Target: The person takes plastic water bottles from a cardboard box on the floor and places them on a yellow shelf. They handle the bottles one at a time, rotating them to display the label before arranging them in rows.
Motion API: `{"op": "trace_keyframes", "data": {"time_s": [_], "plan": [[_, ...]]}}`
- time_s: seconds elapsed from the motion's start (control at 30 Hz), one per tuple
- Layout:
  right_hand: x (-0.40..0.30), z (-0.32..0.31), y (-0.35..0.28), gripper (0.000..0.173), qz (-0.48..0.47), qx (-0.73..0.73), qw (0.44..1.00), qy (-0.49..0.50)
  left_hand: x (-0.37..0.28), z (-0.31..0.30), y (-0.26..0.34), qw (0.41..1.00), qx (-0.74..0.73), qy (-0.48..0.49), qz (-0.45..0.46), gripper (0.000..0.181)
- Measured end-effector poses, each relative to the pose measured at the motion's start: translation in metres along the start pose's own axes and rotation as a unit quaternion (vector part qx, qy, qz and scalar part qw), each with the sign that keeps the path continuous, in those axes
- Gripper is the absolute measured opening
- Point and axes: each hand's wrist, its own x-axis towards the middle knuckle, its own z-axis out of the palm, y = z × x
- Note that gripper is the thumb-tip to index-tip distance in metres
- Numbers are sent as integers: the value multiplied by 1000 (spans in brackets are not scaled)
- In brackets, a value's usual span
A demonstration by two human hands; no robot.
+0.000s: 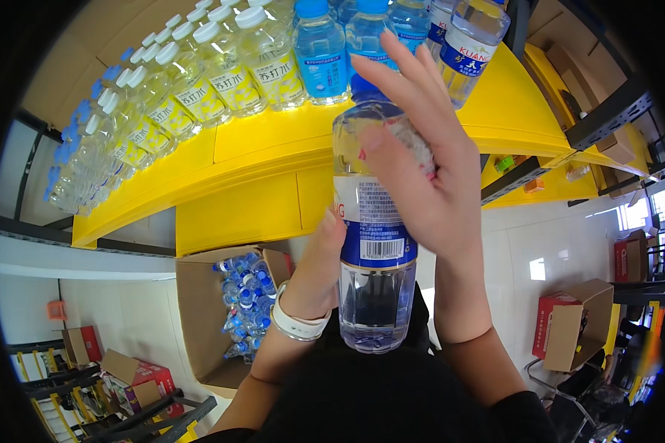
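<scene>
A clear plastic water bottle (378,299) with a blue cap and a blue-and-white label stands upright close before me. My left hand (316,266), with a white band at the wrist, holds it from behind on its left side, the thumb at the label's edge. My right hand (421,144) is at the bottle's upper right side and presses a crumpled whitish cloth or wipe (410,141) with pink marks against it. Its fingers reach up past the cap. Behind stands a similar water bottle (468,55) on the yellow shelf.
Rows of yellow-labelled soda water bottles (230,83) and blue-labelled bottles (320,69) line the yellow shelf (266,130). Below left, a cardboard box (199,321) holds many small bottles. A black metal upright (609,122) is at right, with another open box (579,332) on the floor.
</scene>
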Motion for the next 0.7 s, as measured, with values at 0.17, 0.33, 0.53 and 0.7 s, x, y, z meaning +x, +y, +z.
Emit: {"op": "trace_keyframes", "data": {"time_s": [0.17,0.33,0.53,0.7], "plan": [[2,0,-7,33,-50,-12,998,-46,-4,-12,-3,989,-138,-53,-12,63],[-34,6,-45,30,-59,78,980,-172,-5,-30,-6,981,-192,-6,-5,71],[-87,29,-44,25,-97,267,956,-77,14,-13,17,970,-235,-67,6,93],[-49,36,-28,37,-146,98,984,1,7,-11,9,970,-237,-23,-49,82]]}}
